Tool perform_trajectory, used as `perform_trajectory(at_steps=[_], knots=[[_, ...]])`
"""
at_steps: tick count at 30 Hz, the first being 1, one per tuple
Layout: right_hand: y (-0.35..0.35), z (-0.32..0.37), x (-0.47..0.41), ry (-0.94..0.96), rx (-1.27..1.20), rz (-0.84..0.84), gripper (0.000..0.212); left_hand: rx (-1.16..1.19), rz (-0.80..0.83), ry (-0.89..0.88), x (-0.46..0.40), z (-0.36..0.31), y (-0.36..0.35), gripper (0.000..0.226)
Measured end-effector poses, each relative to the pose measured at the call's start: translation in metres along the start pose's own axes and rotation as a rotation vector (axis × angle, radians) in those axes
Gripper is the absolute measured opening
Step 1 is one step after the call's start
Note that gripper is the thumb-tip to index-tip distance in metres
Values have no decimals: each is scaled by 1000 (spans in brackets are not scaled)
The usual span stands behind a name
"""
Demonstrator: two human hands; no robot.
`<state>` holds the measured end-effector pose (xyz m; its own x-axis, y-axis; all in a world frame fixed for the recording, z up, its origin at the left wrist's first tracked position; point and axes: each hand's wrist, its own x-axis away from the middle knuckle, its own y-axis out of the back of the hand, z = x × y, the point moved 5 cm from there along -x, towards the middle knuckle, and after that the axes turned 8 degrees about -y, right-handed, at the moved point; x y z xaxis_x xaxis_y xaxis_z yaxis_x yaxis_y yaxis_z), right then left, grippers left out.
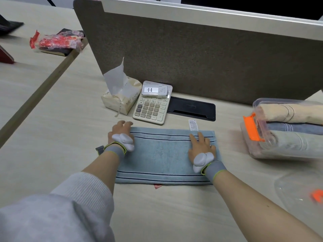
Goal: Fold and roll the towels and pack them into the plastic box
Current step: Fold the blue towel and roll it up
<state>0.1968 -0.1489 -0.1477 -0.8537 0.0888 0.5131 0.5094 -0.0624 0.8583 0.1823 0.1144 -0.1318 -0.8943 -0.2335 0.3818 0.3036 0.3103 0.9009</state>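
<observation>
A light blue towel with dark stripes lies folded flat on the desk in front of me, its white label sticking out at the far edge. My left hand rests on the towel's far left corner, fingers bent over the edge. My right hand presses flat on the right part of the towel, fingers straight. The clear plastic box with an orange latch stands at the right and holds three rolled towels: beige, blue-grey and pale grey.
A calculator and a tissue pack stand just beyond the towel, next to a black cable tray. A grey partition closes the desk's far side. The box's clear lid lies at the near right. Red packaging sits far left.
</observation>
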Motion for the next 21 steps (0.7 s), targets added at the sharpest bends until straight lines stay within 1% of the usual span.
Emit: perform_trajectory(at_steps=[2, 4, 5, 6, 7, 10, 12, 13, 15, 16, 18, 21], knots=[[1, 4, 8, 34, -16, -74, 51, -75, 119, -65, -3, -3, -14, 55], [3, 14, 19, 98, -47, -174, 41, -118, 148, -61, 1, -2, -17, 55], [3, 20, 26, 131, -55, -198, 37, -141, 152, -48, 5, -1, -15, 55], [2, 27, 32, 157, -55, -190, 34, -158, 156, -35, 9, 0, -14, 55], [-2, 32, 33, 161, -59, -147, 32, -177, 165, -22, 11, 2, -14, 55], [-12, 36, 46, 97, -88, -1, 31, -227, 193, 5, 36, 12, -15, 53], [-14, 34, 59, 68, -85, -5, 31, -249, 234, 30, 57, 21, -20, 50], [-15, 34, 67, 74, -76, -27, 32, -234, 254, 36, 68, 24, -24, 43], [-20, 37, 82, 121, -71, -59, 36, -187, 272, 66, 83, 31, -35, 13], [-23, 40, 94, 156, -79, -61, 38, -150, 283, 91, 88, 36, -43, 7], [-36, 47, 115, 222, -104, -32, 39, -125, 334, 57, 98, 38, -59, 23], [-61, 53, 137, 270, -136, 82, 33, -44, 361, -15, 129, 28, -70, 36]])
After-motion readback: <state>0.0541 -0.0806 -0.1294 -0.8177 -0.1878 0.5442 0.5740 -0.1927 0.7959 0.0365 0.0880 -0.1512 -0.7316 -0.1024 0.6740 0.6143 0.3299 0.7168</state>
